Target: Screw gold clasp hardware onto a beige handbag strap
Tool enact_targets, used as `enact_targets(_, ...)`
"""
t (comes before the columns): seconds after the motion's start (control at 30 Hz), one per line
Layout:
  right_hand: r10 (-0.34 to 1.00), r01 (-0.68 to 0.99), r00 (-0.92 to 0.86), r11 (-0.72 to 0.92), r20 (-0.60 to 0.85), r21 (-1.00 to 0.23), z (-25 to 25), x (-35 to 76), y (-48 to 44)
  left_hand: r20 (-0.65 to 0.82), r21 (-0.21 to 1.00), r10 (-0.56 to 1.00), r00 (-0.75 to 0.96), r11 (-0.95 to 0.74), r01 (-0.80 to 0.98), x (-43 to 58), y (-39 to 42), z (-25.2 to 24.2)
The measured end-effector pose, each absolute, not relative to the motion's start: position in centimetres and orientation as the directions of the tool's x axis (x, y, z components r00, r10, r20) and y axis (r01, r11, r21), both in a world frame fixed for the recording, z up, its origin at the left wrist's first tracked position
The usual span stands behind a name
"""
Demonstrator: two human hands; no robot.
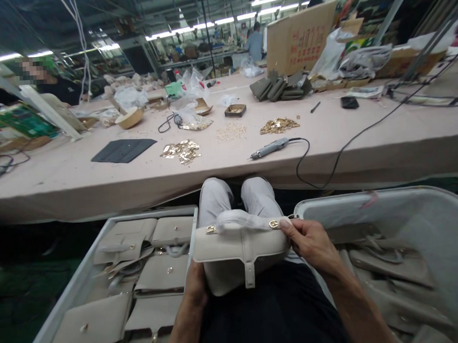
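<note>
A light beige handbag [236, 247] rests on my lap, its flap and strap tab facing me. Its top handle [238, 220] is wrapped in thin white film, with a gold fitting [211, 229] at the left end and another gold fitting [274, 224] at the right. My left hand [196, 281] grips the bag's left side, its fingers partly hidden behind the bag. At the top right corner, my right hand [306, 239] pinches the bag's edge beside the right fitting, thumb on top.
Left of my legs stands a white bin [102, 232] of beige bags; another bin [367, 198] with bags is at right. On the table [221, 164] lie an electric screwdriver [269, 148], gold hardware piles [182, 152], a dark pad [124, 151] and a trailing cable [338, 161]. A person [64, 90] is at far left.
</note>
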State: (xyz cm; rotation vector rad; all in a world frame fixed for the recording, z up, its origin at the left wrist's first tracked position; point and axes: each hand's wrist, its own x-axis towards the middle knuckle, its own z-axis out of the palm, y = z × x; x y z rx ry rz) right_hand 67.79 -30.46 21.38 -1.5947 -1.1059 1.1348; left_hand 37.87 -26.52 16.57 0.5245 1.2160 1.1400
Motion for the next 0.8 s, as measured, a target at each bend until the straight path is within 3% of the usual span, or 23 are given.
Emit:
enact_targets(0.17,0.955,0.086,0.171,-0.260,-0.243,-0.962,20.1,68.2,-30.1,-0.409,0.877,0.903,-0.133,0.348,-0.331,38.6,-27.8,17.2)
enact_targets(0.3,0.938,0.073,0.212,-0.294,-0.273,-0.953,19.2,68.0,-30.2,-0.341,0.883,0.937,-0.078,0.291,-0.367,38.4,-29.0,16.8)
enact_targets(0.47,0.950,0.077,0.183,-0.271,-0.254,-0.960,19.8,67.5,-30.9,-0.237,0.969,0.971,-0.035,0.239,0.069,37.6,-30.2,16.5)
enact_targets(0.6,0.970,0.216,0.175,-0.204,-0.167,-0.955,21.8,66.9,-31.1,-0.323,0.946,0.941,-0.098,0.318,-0.060,38.0,-29.9,17.4)
enact_targets(0.8,0.975,0.551,0.206,-0.190,-0.088,-0.812,24.7,67.4,-29.0,-0.467,0.869,0.882,0.071,0.472,-0.146,36.8,-27.4,19.3)
